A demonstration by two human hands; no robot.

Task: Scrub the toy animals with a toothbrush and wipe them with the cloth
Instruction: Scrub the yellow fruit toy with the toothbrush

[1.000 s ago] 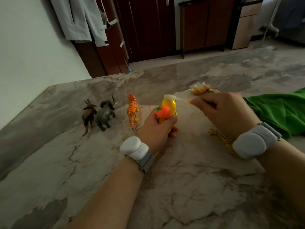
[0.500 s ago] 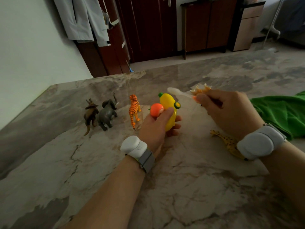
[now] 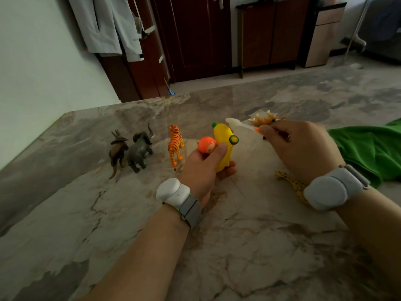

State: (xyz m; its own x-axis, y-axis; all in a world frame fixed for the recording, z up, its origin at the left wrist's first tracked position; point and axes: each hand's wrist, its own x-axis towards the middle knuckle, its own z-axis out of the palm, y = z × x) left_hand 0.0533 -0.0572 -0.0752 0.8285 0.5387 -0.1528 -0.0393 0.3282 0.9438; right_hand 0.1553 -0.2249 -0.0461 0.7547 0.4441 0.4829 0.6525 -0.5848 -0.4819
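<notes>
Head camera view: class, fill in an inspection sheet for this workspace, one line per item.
Surface: marble table, veined and glossy.
Job's things: yellow toy and orange toy in the left hand; toothbrush head by the yellow toy's top; green cloth at right; tiger, elephant and horned animal standing at left; giraffe lying, partly hidden by the right wrist; tan animal beyond the right hand.
Clutter: nothing seen.
Grippers: left hand grips the yellow toy; right hand pinches the toothbrush.
Cables: nothing seen.
Surroundings: dark wooden cabinets, hanging garments.
</notes>
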